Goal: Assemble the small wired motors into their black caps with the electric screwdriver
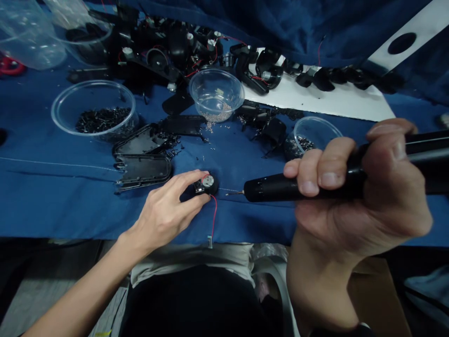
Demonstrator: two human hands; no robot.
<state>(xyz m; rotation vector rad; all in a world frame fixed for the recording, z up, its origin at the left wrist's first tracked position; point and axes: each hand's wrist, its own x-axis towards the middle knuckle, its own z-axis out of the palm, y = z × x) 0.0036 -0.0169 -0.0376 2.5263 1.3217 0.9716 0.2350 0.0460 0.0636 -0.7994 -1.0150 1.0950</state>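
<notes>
Nearest, at the worktop's near edge, a dark lap and, just past it, a blue cloth (245, 220) spread over the worktop. Left of centre on the cloth, the left hand (161, 217) with its fingers (185, 185) pressed together and curled over a round black part (206, 184), pinning it to the cloth; on the part's top, a bare metal disc with a spot of red wire. From that part, a thin red wire (213, 213) running toward the near edge and ending in a small pale connector (209, 242). To the right, the right hand (354, 187), its fingers (308, 173) wrapped tight and close together around a black electric screwdriver (280, 187), held level, with the thin metal bit pointing left, just beside the round part and not touching it. Farther left, two flat black plastic shells (143, 171) lying on the cloth. Beyond them, a clear bowl of black screws (93, 107); at centre, a clear bowl of small silver screws (216, 93), with a few spilled below it; to the right, a smaller clear bowl of dark screws (312, 135). Farthest, a heap of black housings with red wires (150, 51), along with a white board (315, 100) and a clear plastic bag (28, 32).
</notes>
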